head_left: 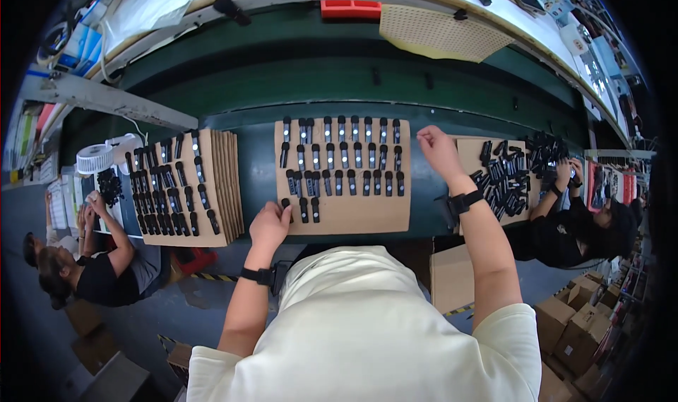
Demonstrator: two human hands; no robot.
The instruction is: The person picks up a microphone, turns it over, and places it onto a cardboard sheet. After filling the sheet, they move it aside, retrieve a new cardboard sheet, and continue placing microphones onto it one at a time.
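Observation:
In the head view, a cardboard sheet [360,213] lies before me with rows of small black clip-on microphones [342,148], each with a dark rounded top and many with a pale round mark. My left hand [268,227] is at the sheet's lower left edge. Its thumb and fingers close on a microphone [286,205] at the start of the lowest row. Beyond the sheet's right edge, my right hand [439,155] hangs over the green surface. Its fingers are loosely bent and slightly apart, with nothing visible in them.
At left, a stack of cardboard sheets [227,190] carries more microphones. To the right, loose microphones [503,183] pile on another sheet. Co-workers [106,271] sit at left and another [583,229] handles parts at right. A red tray [351,9] and a perforated board [441,33] lie at the back.

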